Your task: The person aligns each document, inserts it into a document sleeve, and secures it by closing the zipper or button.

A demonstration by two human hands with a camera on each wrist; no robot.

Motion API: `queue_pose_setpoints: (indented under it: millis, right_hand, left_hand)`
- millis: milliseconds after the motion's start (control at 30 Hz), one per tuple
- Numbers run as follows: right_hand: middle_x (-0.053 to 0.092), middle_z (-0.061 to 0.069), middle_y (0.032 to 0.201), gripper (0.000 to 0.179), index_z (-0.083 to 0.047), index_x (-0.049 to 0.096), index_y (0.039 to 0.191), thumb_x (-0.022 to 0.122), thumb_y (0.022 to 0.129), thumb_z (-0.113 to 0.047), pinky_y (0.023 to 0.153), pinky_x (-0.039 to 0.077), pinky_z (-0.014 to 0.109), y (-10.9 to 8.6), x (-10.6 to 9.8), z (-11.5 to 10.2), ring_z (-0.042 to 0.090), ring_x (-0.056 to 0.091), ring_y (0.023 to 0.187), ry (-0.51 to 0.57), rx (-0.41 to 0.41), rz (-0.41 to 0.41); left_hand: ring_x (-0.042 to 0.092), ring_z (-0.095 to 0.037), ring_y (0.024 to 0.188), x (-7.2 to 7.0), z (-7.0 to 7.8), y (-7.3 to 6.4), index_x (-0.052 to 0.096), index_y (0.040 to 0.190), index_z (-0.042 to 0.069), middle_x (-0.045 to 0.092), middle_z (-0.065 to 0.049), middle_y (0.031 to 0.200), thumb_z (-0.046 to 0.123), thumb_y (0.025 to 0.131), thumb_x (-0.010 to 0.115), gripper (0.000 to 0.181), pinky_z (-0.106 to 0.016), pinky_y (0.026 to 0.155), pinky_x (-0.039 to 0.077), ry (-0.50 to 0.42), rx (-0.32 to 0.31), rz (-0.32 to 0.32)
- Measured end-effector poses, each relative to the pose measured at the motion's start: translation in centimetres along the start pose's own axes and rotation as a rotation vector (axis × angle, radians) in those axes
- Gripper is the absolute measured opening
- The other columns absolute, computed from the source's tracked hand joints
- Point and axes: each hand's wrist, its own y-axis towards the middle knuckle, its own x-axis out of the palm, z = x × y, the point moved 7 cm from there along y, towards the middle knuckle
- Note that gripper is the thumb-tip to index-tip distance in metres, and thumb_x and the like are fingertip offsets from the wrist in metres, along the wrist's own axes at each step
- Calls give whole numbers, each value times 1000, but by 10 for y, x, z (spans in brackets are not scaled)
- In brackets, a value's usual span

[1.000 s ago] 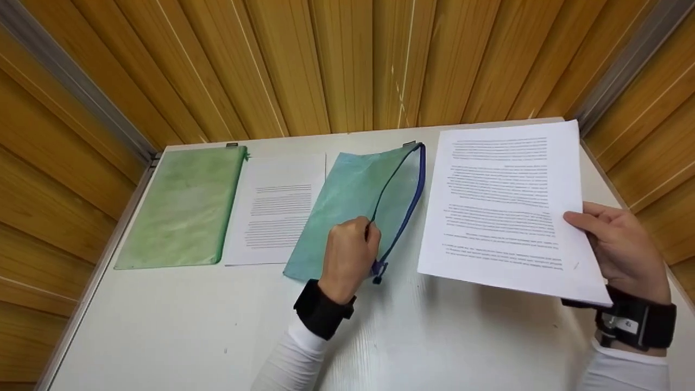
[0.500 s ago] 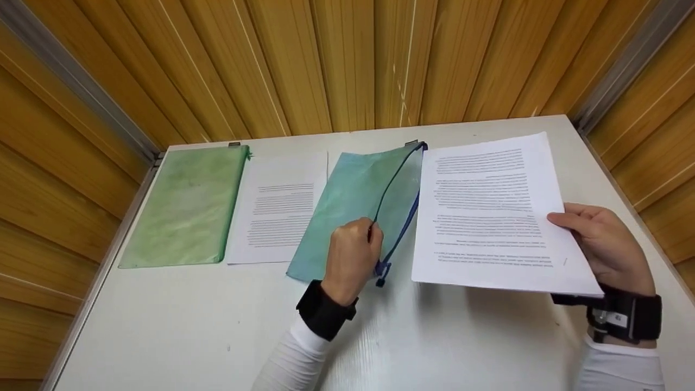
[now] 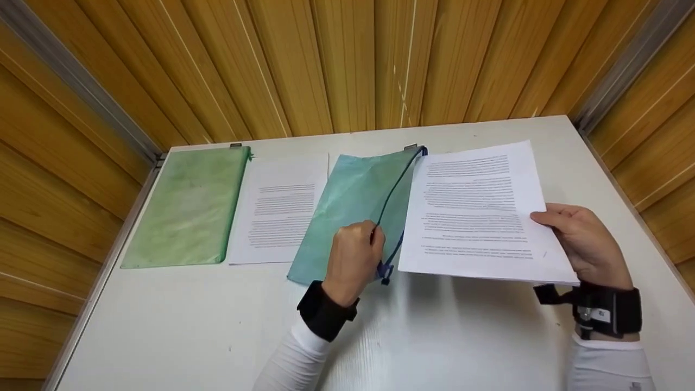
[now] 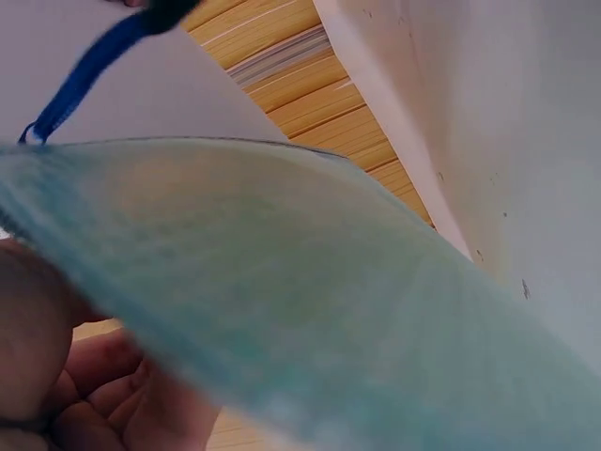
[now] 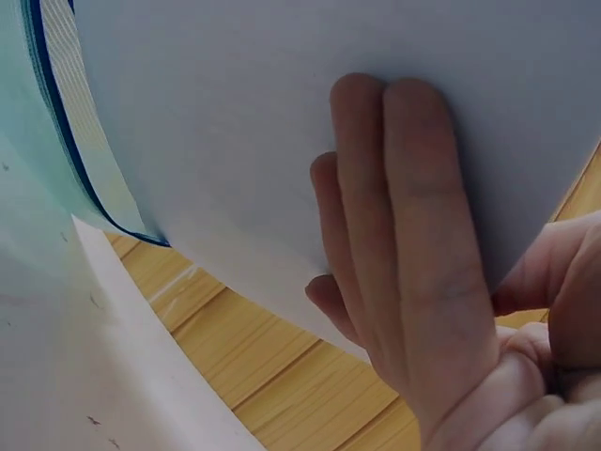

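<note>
A teal zippered document pouch (image 3: 347, 190) lies near the middle of the table, its blue-edged mouth gaping toward the right. My left hand (image 3: 353, 260) pinches the upper edge of that mouth and lifts it. To the right, my right hand (image 3: 589, 244) grips a stack of printed paper (image 3: 472, 212), thumb on top. In the right wrist view its fingers (image 5: 423, 188) lie flat under the sheets. The stack's left edge overlaps the pouch's mouth in the head view. A blue zipper pull (image 4: 84, 80) hangs by the opening in the left wrist view.
A green zippered pouch (image 3: 184, 206) lies closed at the far left of the white table (image 3: 163, 326). Beside it rests another printed sheet (image 3: 277, 212), partly under the teal pouch. Yellow wood-look panels (image 3: 347, 65) wall the table's back and sides.
My right hand has carried the paper stack leftward, its left edge now over the pouch's mouth. My left hand has stayed nearly in place on the pouch's edge.
</note>
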Motion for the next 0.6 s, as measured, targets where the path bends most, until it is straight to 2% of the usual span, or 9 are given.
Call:
queue_pose_setpoints:
  millis: [167,333,467,600]
  right_hand:
    - [83,3,109,25,-15,82,109,58,110,-6,76,67,34,4,9,-2,19,82,93,-34,-23,0]
    - [83,3,109,26,-16,81,109,58,109,-5,75,67,35,6,17,-1,19,81,94,-77,-35,-20]
    - [83,1,109,26,-17,82,107,60,108,-3,77,66,34,7,18,-1,18,81,94,-79,-51,-5]
    - [82,-1,111,23,-18,80,107,62,108,-4,78,66,33,8,20,-1,16,81,96,-103,-80,12]
  left_hand:
    - [31,-4,53,2,0,3,37,60,16,24,10,59,-6,97,64,51,-15,50,25,-49,-45,-70]
    - [30,-5,53,3,-2,2,36,60,17,23,10,60,-5,98,64,51,-15,49,22,-85,-89,-117]
    - [26,-7,57,1,0,1,32,61,18,20,8,63,-4,97,63,53,-18,51,20,-60,-89,-139]
    - [30,-6,58,0,2,0,43,59,14,27,7,63,-3,96,65,46,-18,52,23,-14,-78,-149]
